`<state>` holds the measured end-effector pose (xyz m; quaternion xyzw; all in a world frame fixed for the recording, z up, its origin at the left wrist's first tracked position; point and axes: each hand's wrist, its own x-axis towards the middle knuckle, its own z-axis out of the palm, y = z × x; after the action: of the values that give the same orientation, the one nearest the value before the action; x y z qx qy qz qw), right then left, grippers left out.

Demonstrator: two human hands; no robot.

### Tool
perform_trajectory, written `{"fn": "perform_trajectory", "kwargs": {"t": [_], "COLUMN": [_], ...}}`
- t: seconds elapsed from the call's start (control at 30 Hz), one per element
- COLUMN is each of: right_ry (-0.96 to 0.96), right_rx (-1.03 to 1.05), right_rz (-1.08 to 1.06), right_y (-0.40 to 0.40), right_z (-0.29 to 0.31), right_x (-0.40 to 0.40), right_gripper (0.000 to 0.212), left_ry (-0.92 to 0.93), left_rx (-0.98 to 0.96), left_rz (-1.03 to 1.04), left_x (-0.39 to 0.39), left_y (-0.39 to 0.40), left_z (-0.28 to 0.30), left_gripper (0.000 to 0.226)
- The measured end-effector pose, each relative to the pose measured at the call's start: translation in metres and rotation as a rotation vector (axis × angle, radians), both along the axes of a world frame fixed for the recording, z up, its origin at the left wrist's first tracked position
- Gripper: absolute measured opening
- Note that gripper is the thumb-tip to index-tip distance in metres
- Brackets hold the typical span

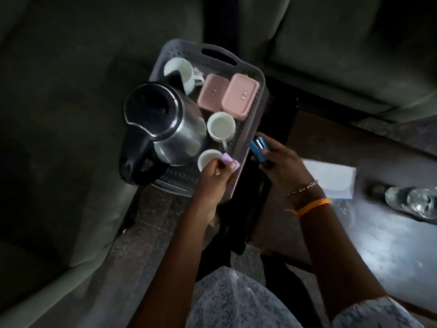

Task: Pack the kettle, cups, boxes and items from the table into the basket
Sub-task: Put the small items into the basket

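Observation:
A grey perforated basket (256, 107) holds a steel kettle (165, 126) with a black handle, three white cups (221, 126) (179, 69) (208, 158) and two pink boxes (240, 95) (212, 92). My left hand (216, 176) pinches a small purple block (65, 162) over the basket's near corner, beside the nearest cup. My right hand (277, 162) grips a blue stapler (257, 149) just outside the basket's right rim.
A dark glossy table (378, 245) lies at the right, with a white-and-blue packet (331, 178) and a clear water bottle (416, 200) on it. Green sofa cushions (59, 138) surround the basket at left and behind. My lap is at the bottom.

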<state>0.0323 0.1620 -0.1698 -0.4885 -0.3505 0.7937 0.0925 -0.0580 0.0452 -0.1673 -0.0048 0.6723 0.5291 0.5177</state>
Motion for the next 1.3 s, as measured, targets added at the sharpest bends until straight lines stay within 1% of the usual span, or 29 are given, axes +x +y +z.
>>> {"fn": "perform_trajectory", "kwargs": {"t": [0.1, 0.13, 0.17, 0.27, 0.3, 0.33, 0.4, 0.47, 0.5, 0.57, 0.7, 0.73, 0.8, 0.87, 0.93, 1.0, 1.07, 1.13, 1.23, 1.3], "right_ry": [0.002, -0.044, -0.116, -0.384, -0.454, -0.508, -0.568, -0.581, -0.573, -0.546, -0.472, -0.442, -0.342, -0.257, -0.257, -0.294, -0.291, -0.270, -0.285, -0.316], "right_rx": [0.161, 0.242, 0.365, 0.915, 1.064, 1.154, 1.231, 1.224, 1.207, 1.201, 1.313, 1.287, 1.139, 0.979, 0.869, 0.792, 0.726, 0.714, 0.814, 0.893], "right_rz": [0.011, 0.030, 0.079, 0.399, 0.483, 0.542, 0.670, 0.802, 0.830, 0.812, 0.712, 0.701, 0.746, 0.912, 1.074, 1.120, 1.061, 0.964, 0.713, 0.623], "right_y": [0.019, 0.028, 0.037, 0.071, 0.081, 0.090, 0.103, 0.107, 0.107, 0.105, 0.097, 0.094, 0.087, 0.077, 0.066, 0.058, 0.056, 0.056, 0.055, 0.052], "right_z": [0.015, 0.018, 0.020, 0.012, 0.010, 0.007, 0.000, -0.009, -0.013, -0.016, 0.000, 0.006, 0.018, 0.028, 0.031, 0.030, 0.027, 0.026, 0.022, 0.016], "right_x": [-0.047, -0.064, -0.081, -0.124, -0.135, -0.146, -0.168, -0.183, -0.188, -0.189, -0.165, -0.155, -0.131, -0.107, -0.089, -0.078, -0.074, -0.077, -0.094, -0.114], "right_gripper": [0.041, 0.040, 0.039, 0.039, 0.039, 0.039, 0.039, 0.039, 0.039, 0.039, 0.035, 0.033, 0.026, 0.021, 0.021, 0.019, 0.016, 0.014, 0.013, 0.014], "left_ry": [0.033, 0.011, -0.017, -0.070, -0.078, -0.082, -0.099, -0.138, -0.156, -0.187, -0.159, -0.139, -0.074, -0.003, 0.043, 0.037, 0.017, -0.008, -0.089, -0.087], "left_rx": [-0.009, -0.001, 0.012, 0.037, 0.048, 0.057, 0.058, 0.045, 0.044, 0.059, 0.093, 0.099, 0.095, 0.065, 0.042, 0.041, 0.032, 0.021, 0.043, 0.032], "left_rz": [-0.023, -0.028, -0.034, -0.056, -0.063, -0.070, -0.061, -0.027, -0.010, 0.019, 0.038, 0.055, 0.088, 0.082, 0.075, 0.098, 0.117, 0.155, 0.247, 0.216], "left_x": [-0.017, -0.021, -0.023, -0.027, -0.027, -0.027, -0.028, -0.029, -0.030, -0.031, -0.029, -0.028, -0.028, -0.029, -0.029, -0.029, -0.030, -0.031, -0.034, -0.037], "left_y": [0.004, 0.006, 0.008, 0.010, 0.010, 0.010, 0.011, 0.012, 0.013, 0.014, 0.022, 0.025, 0.032, 0.038, 0.042, 0.044, 0.044, 0.044, 0.043, 0.041], "left_z": [0.001, 0.001, 0.001, -0.004, -0.005, -0.007, -0.007, -0.006, -0.004, -0.002, 0.000, 0.000, -0.002, -0.005, -0.008, -0.009, -0.010, -0.012, -0.018, -0.021], "left_gripper": [0.020, 0.022, 0.023, 0.018, 0.014, 0.012, 0.012, 0.012, 0.011, 0.009, 0.011, 0.014, 0.021, 0.026, 0.029, 0.030, 0.029, 0.022, 0.024, 0.021]}}
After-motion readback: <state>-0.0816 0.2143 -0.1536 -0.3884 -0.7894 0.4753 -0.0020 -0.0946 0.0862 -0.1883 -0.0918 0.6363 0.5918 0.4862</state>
